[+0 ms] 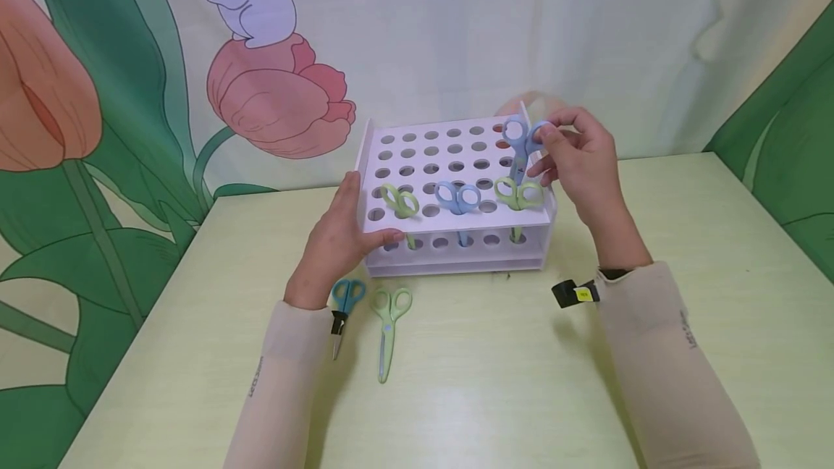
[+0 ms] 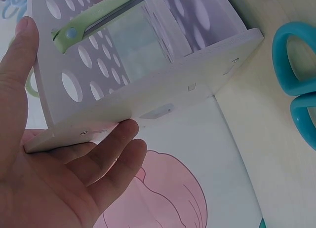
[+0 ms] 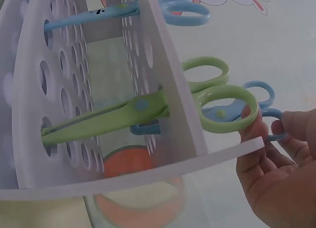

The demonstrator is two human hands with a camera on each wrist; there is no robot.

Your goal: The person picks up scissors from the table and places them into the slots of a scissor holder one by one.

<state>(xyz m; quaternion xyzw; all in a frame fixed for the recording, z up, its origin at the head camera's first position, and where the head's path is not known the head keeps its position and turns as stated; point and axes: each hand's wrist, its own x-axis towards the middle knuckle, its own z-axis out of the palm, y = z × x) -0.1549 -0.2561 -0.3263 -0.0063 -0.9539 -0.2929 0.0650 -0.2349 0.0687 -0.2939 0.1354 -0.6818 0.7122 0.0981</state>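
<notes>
A white two-tier rack with round holes (image 1: 443, 226) stands on the table. My left hand (image 1: 331, 241) grips its left side, thumb at the front edge and fingers along the side panel (image 2: 173, 87). Over at the right end, my right hand (image 1: 582, 158) pinches one handle loop of light blue scissors (image 1: 517, 152). Their lower end passes through a hole in the top board, as the right wrist view shows. Green scissors (image 1: 517, 195) stand in the front row just ahead of them. Other blue scissors (image 1: 458, 197) and green scissors (image 1: 399, 201) stand farther left in that row.
Near my left wrist, teal-handled scissors (image 1: 348, 297) with black tape lie on the table. Green scissors (image 1: 387, 331) lie beside them. A black strap with a yellow label (image 1: 576, 294) sticks out from my right sleeve. Behind the table hangs a printed curtain (image 1: 417, 35).
</notes>
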